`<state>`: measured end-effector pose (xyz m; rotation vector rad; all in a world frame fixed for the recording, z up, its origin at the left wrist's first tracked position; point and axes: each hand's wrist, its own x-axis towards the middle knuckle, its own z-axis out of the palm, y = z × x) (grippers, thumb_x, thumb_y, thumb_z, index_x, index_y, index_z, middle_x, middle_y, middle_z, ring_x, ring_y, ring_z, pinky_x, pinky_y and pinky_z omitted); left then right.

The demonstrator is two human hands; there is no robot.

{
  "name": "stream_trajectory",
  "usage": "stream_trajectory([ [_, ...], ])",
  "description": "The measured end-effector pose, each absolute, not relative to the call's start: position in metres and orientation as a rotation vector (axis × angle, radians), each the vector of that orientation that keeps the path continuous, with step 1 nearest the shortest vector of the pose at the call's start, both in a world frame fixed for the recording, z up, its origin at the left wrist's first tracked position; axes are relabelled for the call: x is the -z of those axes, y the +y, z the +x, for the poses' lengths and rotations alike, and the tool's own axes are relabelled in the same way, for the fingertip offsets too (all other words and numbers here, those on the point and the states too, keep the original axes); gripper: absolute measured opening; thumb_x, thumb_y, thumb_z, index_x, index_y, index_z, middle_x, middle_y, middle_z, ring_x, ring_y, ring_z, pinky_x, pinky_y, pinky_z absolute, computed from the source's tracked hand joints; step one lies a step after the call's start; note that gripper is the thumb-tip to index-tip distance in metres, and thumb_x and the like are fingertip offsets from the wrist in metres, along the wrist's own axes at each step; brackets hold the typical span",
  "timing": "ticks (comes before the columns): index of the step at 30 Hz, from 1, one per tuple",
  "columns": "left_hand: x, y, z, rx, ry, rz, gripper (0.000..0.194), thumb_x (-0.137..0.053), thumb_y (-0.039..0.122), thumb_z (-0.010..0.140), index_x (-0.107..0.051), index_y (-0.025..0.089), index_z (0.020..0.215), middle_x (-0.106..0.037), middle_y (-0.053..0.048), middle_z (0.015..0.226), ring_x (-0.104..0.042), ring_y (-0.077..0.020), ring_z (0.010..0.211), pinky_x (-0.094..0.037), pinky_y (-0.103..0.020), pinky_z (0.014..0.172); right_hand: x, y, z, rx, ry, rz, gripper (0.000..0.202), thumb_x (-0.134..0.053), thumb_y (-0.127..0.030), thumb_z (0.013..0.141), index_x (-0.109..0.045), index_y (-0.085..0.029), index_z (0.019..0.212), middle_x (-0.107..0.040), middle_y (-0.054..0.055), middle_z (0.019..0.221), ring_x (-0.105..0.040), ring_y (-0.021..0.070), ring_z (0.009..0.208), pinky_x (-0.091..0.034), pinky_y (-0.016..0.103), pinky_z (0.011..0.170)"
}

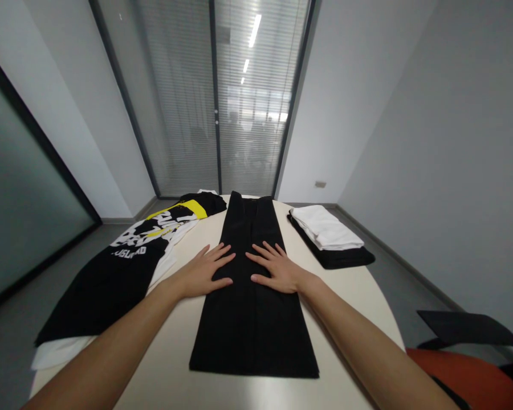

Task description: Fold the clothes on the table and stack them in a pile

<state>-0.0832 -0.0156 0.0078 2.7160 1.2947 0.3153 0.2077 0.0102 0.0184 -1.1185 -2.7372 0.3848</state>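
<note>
Black trousers (253, 336) lie flat and lengthwise down the middle of the light table (171, 353), waistband at the far end and leg hems towards me. My left hand (205, 271) rests palm down on their left edge, fingers spread, holding nothing. Opposite it, my right hand (276, 269) lies flat on the right edge with its fingers apart, also holding nothing. The fingertips of both hands point inward over the black cloth, with a gap between them.
Left of the trousers lies a black shirt (111, 285) with yellow and white print, white cloth beneath it. At the right, folded white cloth (327, 228) sits on folded black cloth (346, 259). An orange and black chair (465, 376) stands at the lower right.
</note>
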Motion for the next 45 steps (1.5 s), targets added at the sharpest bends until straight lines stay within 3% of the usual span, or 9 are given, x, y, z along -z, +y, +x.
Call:
stream_trajectory([
  [6,-0.021,-0.021,-0.082,-0.570,1.235,2.745,0.043,-0.056,0.044,0.096,-0.060,0.024,0.133,-0.060,-0.010,0.136,-0.053,-0.0271,0.126,-0.038,-0.046,0.110,-0.029,0.019,0.211,-0.217,-2.663,-1.057,0.070,-0.053,-0.067,0.091,-0.043,-0.033,0.151,-0.037,0.010,0.158,-0.033,0.0351,0.144,-0.022,0.061,0.117],
  [11,-0.027,-0.033,-0.086,-0.490,1.131,2.734,0.045,-0.062,0.046,0.091,-0.062,0.028,0.132,-0.059,-0.009,0.135,-0.054,-0.0274,0.124,-0.040,-0.045,0.110,-0.038,-0.004,0.214,-0.256,-2.664,-1.032,0.063,-0.051,-0.062,0.094,-0.052,-0.025,0.145,-0.057,0.014,0.134,-0.054,0.0291,0.120,-0.043,0.047,0.105],
  [18,-0.011,-0.018,-0.084,-0.486,1.260,2.715,0.052,-0.057,0.048,0.095,-0.053,0.029,0.143,-0.050,-0.010,0.149,-0.046,-0.0293,0.136,-0.025,-0.057,0.118,-0.018,0.007,0.212,-0.209,-2.640,-1.078,0.062,-0.049,-0.058,0.097,-0.046,-0.024,0.149,-0.049,0.014,0.146,-0.045,0.0305,0.134,-0.037,0.050,0.112],
  [21,-0.013,-0.017,-0.082,-0.571,1.250,2.685,0.044,-0.058,0.045,0.095,-0.059,0.026,0.135,-0.058,-0.010,0.142,-0.051,-0.0280,0.132,-0.032,-0.053,0.115,-0.017,0.014,0.213,-0.178,-2.601,-1.076,0.058,-0.051,-0.057,0.096,-0.052,-0.023,0.143,-0.052,0.013,0.144,-0.047,0.0300,0.132,-0.037,0.049,0.111],
  [26,-0.031,-0.037,-0.077,-0.552,1.024,2.606,0.030,-0.065,0.039,0.091,-0.069,0.027,0.119,-0.065,-0.006,0.126,-0.060,-0.0222,0.117,-0.046,-0.038,0.103,-0.041,-0.002,0.210,-0.316,-2.646,-0.907,0.030,-0.060,-0.045,0.095,-0.069,-0.022,0.111,-0.068,0.009,0.109,-0.062,0.0233,0.105,-0.048,0.037,0.094],
  [30,-0.038,-0.045,-0.076,-0.489,1.023,2.557,0.030,-0.070,0.035,0.086,-0.069,0.027,0.115,-0.066,-0.005,0.121,-0.062,-0.0212,0.113,-0.048,-0.035,0.100,-0.067,-0.027,0.201,-0.587,-2.756,-0.799,0.013,-0.071,-0.034,0.086,-0.072,-0.022,0.093,-0.068,0.001,0.087,-0.064,0.0155,0.079,-0.048,0.026,0.071],
  [35,-0.040,-0.044,-0.077,-0.450,1.032,2.529,0.032,-0.077,0.033,0.079,-0.071,0.026,0.109,-0.063,-0.005,0.125,-0.059,-0.0230,0.116,-0.046,-0.035,0.102,-0.081,-0.048,0.190,-0.802,-2.887,-0.756,0.015,-0.078,-0.030,0.078,-0.073,-0.023,0.090,-0.069,-0.002,0.081,-0.063,0.0115,0.068,-0.041,0.021,0.059],
  [41,-0.049,-0.055,-0.065,-0.398,0.948,2.550,0.030,-0.081,0.042,0.075,-0.070,0.024,0.097,-0.065,-0.003,0.107,-0.060,-0.0213,0.101,-0.047,-0.033,0.090,-0.077,-0.055,0.183,-0.673,-2.975,-0.870,0.038,-0.079,-0.049,0.073,-0.071,-0.024,0.100,-0.069,-0.002,0.078,-0.061,0.0139,0.066,-0.034,0.023,0.055],
  [45,-0.058,-0.067,-0.052,-0.286,0.934,2.568,0.042,-0.086,0.044,0.067,-0.068,0.023,0.098,-0.064,-0.003,0.101,-0.059,-0.0229,0.097,-0.047,-0.034,0.085,-0.073,-0.058,0.179,-0.584,-2.983,-0.875,0.026,-0.072,-0.041,0.075,-0.071,-0.023,0.094,-0.069,-0.002,0.075,-0.061,0.0146,0.066,-0.034,0.024,0.058],
])
